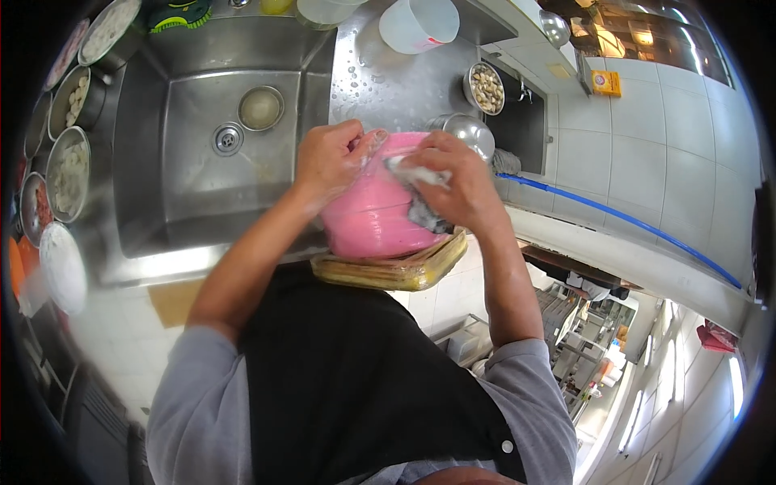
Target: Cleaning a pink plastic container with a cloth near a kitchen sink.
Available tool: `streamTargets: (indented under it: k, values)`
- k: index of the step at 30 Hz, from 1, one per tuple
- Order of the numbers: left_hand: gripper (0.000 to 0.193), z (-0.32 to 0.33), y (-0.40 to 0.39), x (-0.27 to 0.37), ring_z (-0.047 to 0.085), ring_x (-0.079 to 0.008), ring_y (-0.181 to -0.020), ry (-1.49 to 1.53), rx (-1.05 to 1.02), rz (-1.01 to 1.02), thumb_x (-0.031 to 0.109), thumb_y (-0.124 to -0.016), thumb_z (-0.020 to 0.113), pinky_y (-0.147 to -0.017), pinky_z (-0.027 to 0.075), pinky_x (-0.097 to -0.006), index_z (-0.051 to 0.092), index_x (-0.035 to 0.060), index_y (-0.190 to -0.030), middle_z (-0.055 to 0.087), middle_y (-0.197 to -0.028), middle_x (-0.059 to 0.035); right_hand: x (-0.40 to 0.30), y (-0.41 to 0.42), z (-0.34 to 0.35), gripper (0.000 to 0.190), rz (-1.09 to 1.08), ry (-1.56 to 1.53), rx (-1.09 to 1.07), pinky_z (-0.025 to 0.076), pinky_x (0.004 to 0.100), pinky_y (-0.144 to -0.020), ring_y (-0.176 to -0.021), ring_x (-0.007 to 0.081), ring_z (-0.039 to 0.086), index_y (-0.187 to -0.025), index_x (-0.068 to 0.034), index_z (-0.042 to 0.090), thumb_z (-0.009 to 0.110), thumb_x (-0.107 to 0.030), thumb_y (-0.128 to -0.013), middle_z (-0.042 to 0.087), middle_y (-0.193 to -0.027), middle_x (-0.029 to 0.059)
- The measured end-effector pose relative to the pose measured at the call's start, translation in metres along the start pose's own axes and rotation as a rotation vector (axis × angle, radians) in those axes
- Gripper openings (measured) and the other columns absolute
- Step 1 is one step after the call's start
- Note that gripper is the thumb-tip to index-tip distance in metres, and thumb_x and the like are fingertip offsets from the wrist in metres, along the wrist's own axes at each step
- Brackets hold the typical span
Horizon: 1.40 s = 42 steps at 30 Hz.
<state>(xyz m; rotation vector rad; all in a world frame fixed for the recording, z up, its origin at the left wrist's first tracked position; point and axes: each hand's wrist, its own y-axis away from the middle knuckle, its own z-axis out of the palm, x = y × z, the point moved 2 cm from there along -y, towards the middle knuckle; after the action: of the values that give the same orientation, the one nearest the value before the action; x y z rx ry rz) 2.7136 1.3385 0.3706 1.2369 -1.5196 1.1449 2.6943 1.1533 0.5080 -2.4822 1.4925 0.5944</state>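
A pink plastic container [370,215] stands tilted before me at the right edge of the steel sink. My left hand [335,159] grips its upper left rim, with suds on the fingers. Against its right side, my right hand [451,176] holds a soapy scrubbing cloth or sponge [424,212], dark and covered in white foam. Beneath the container lies a yellowish rectangular tray or lid [388,271]. What is inside the container cannot be seen.
In the sink [200,182] a small round metal bowl [260,108] sits beside the drain. Several bowls of food line the far left. Behind the container are a white bucket [418,27], an upturned steel bowl [470,136] and a bowl of shellfish [487,89]. A blue hose [606,211] runs right.
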Motion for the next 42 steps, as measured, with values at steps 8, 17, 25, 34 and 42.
streamTargets:
  k: [8, 17, 25, 34, 42]
  values:
    - [0.047, 0.005, 0.0, 0.0, 0.053, -0.0358, -0.052, 0.002, -0.014, -0.01, 0.038, -0.096, 0.078, -0.052, 0.041, -0.045, 0.061, 0.0031, -0.07, 0.057, -0.061, -0.0175, -0.012, 0.001, 0.005, 0.024, 0.01, 0.052, 0.092, 0.056, 0.0414, -0.079, -0.097, 0.0329, 0.069, -0.103, -0.013, 0.081, 0.077, -0.006, -0.079, 0.07, -0.097, 0.0108]
    - [0.043, -0.008, 0.014, -0.017, 0.037, -0.0102, -0.06, 0.155, 0.031, 0.025, 0.019, -0.097, 0.081, -0.053, 0.034, -0.0315, 0.053, 0.0011, -0.069, 0.043, -0.061, -0.0014, 0.096, 0.08, -0.011, 0.026, 0.404, -0.239, 0.06, 0.051, 0.0323, -0.088, -0.101, 0.0205, 0.067, -0.111, -0.003, 0.079, 0.076, 0.001, -0.085, 0.072, -0.105, 0.0074]
    - [0.038, -0.018, 0.018, -0.036, 0.043, -0.0119, -0.058, 0.126, 0.022, 0.089, 0.023, -0.091, 0.087, -0.053, 0.038, -0.0309, 0.059, 0.002, -0.076, 0.05, -0.062, -0.0031, 0.091, 0.115, 0.011, 0.026, 0.464, -0.836, 0.382, 0.046, 0.0306, -0.1, -0.107, 0.0192, 0.065, -0.112, 0.005, 0.078, 0.069, 0.006, -0.087, 0.07, -0.112, 0.0088]
    - [0.048, -0.019, 0.021, -0.007, 0.044, -0.0149, -0.058, -0.109, -0.005, -0.093, 0.035, -0.084, 0.093, -0.054, 0.041, -0.0347, 0.059, 0.0019, -0.079, 0.052, -0.063, -0.0041, 0.075, 0.103, 0.045, 0.02, 0.363, -0.697, 0.286, 0.051, 0.0306, -0.093, -0.101, 0.0176, 0.067, -0.104, 0.0, 0.074, 0.08, -0.006, -0.086, 0.071, -0.104, 0.0074]
    - [0.039, 0.02, 0.053, 0.02, 0.045, -0.0137, -0.061, -0.065, 0.185, -0.093, 0.03, -0.098, 0.082, -0.056, 0.043, -0.0342, 0.058, 0.0016, -0.084, 0.054, -0.065, -0.0031, 0.087, 0.077, -0.017, 0.031, 0.368, -0.265, 0.361, 0.055, 0.0426, -0.093, -0.104, 0.0379, 0.074, -0.113, -0.009, 0.079, 0.078, -0.02, -0.084, 0.078, -0.105, 0.0192]
